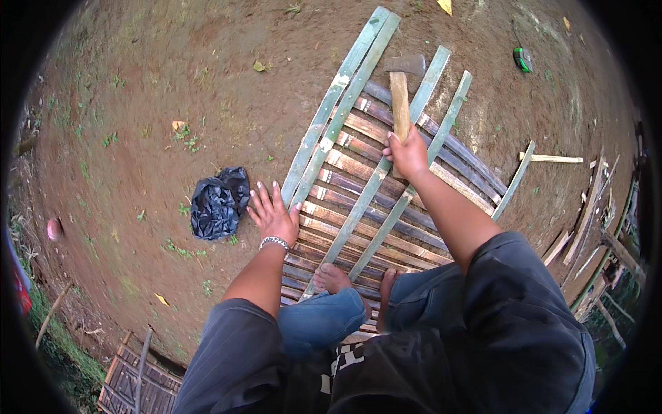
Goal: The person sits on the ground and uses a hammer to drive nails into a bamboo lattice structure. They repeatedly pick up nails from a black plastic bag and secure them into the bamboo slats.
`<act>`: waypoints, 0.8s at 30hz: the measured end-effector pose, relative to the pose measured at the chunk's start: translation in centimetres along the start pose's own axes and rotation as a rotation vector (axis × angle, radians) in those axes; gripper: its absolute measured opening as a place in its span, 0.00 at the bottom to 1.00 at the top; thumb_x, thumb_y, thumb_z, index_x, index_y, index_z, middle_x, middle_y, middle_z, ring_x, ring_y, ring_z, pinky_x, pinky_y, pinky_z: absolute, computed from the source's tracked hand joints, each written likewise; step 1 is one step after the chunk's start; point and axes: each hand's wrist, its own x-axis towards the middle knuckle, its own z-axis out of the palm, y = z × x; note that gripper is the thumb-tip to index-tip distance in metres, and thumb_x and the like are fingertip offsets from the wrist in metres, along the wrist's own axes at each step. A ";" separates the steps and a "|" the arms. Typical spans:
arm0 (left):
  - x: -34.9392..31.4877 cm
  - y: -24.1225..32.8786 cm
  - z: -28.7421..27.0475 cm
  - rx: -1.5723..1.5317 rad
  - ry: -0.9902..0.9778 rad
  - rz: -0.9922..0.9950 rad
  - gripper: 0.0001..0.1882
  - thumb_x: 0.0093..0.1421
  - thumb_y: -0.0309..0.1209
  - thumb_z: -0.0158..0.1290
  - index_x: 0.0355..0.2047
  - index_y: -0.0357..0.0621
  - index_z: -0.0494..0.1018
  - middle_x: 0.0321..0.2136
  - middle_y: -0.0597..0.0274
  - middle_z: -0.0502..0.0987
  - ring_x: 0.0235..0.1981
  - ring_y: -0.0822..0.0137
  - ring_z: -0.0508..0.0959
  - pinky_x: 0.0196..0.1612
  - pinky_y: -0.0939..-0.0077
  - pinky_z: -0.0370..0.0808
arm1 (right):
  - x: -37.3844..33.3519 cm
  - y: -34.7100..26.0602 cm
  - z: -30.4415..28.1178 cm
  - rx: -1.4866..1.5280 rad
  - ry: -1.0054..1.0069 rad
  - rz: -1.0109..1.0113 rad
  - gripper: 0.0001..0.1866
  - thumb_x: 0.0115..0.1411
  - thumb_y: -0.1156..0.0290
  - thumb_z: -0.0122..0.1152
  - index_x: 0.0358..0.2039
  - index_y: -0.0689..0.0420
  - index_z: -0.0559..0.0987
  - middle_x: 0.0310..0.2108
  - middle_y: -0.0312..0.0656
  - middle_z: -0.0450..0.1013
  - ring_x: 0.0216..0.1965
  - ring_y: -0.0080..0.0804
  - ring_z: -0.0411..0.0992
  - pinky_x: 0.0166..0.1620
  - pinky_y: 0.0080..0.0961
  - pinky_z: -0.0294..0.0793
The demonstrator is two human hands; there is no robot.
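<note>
My right hand (pixel 409 157) is closed around the wooden handle of a hatchet (pixel 399 100), whose dark wedge-shaped head points away from me. It is held over a panel of split bamboo slats (pixel 348 164). My left hand (pixel 276 219), with a chain bracelet at the wrist, has its fingers spread at the panel's left edge. Its thumb and forefinger are by the near end of a pair of long green bamboo strips (pixel 343 103). Two more green strips (pixel 376 181) cross the slats under my right arm. My bare feet (pixel 332 278) rest on the panel.
A crumpled black plastic bag (pixel 219 204) lies on the dirt beside my left hand. A green tape measure (pixel 523 60) is at the far right. Loose wood pieces (pixel 586 207) lie along the right side, and a slatted bamboo piece (pixel 141 379) is at lower left.
</note>
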 end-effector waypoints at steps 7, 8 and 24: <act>0.2 0.2 -1.0 0.068 -0.190 -0.087 0.46 0.71 0.55 0.44 0.77 0.47 0.37 0.77 0.39 0.30 0.77 0.37 0.30 0.73 0.31 0.33 | -0.1 -0.1 1.0 -0.201 0.040 -0.049 0.21 0.67 0.67 0.60 0.56 0.62 0.70 0.29 0.50 0.81 0.28 0.36 0.83 0.36 0.37 0.82; 0.3 0.3 -1.1 0.078 -0.214 -0.085 0.46 0.71 0.56 0.43 0.77 0.47 0.36 0.77 0.39 0.29 0.77 0.38 0.29 0.73 0.32 0.33 | -0.3 -0.3 1.0 -0.252 0.060 -0.055 0.21 0.67 0.67 0.60 0.56 0.62 0.70 0.31 0.50 0.81 0.28 0.35 0.83 0.35 0.35 0.82; 2.1 1.0 -5.6 0.128 -0.482 -0.072 0.49 0.70 0.62 0.39 0.77 0.42 0.35 0.77 0.39 0.28 0.78 0.44 0.30 0.76 0.46 0.36 | -2.4 0.1 1.2 -0.293 0.183 -0.165 0.19 0.65 0.65 0.61 0.54 0.58 0.72 0.40 0.60 0.79 0.43 0.64 0.77 0.50 0.54 0.76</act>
